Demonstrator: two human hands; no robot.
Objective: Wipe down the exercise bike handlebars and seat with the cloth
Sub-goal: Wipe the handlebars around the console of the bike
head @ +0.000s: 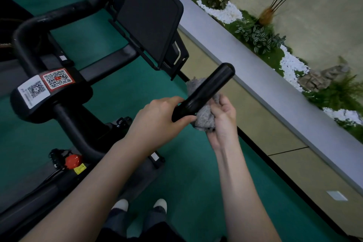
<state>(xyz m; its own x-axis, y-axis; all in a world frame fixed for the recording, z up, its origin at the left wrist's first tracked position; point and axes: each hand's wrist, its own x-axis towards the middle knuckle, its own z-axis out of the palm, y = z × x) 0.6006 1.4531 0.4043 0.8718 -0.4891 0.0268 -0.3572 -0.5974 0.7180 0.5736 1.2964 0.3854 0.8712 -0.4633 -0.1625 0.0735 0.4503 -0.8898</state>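
Bunching cloth [204, 121] in right grip [223, 120], just right of and under bar [204, 90]; clasping bar's near end in left grip [157, 118]. Long axis up-right, free end nearer right grip.

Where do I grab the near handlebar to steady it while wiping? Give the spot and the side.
Grip its lower end, nearest you, coming from the left, as the left hand does. The handlebar is a straight round tube slanting up to a free end, so that probably leaves the rest open to the cloth in the right hand.
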